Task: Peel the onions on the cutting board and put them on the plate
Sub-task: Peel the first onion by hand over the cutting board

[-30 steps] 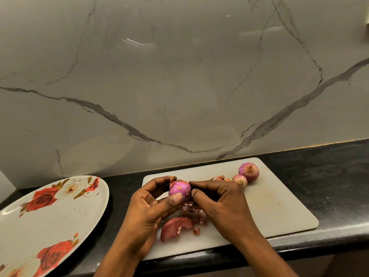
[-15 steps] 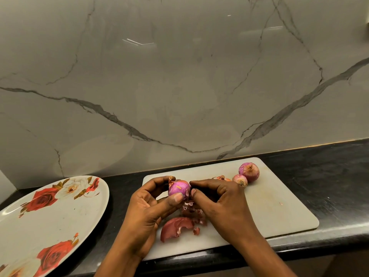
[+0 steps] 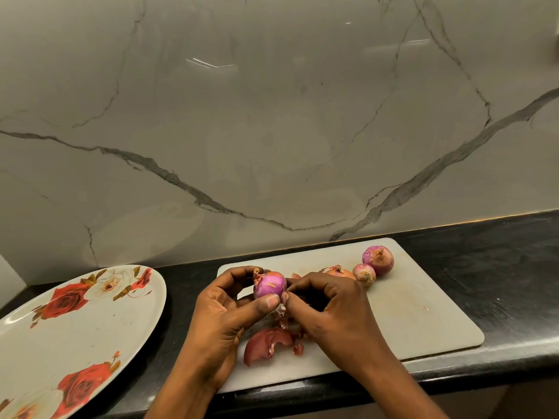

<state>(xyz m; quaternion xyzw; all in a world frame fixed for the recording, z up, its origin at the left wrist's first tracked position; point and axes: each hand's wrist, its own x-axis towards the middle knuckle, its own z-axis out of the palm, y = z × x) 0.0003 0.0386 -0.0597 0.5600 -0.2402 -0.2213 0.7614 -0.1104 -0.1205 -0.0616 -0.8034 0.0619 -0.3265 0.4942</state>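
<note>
I see the half-peeled onion held over the left part of the cutting board. My left hand is curled round it, thumb on its front. My right hand pinches skin at its lower side. Loose skins lie on the board below, and three unpeeled onions sit near its far edge. The rose-patterned plate lies on the black counter to the left, well apart from the onions.

Left hand grips a purple onion above the cutting board; right hand pinches its skin.

No readable text, labels, brands or numbers anywhere in view.
</note>
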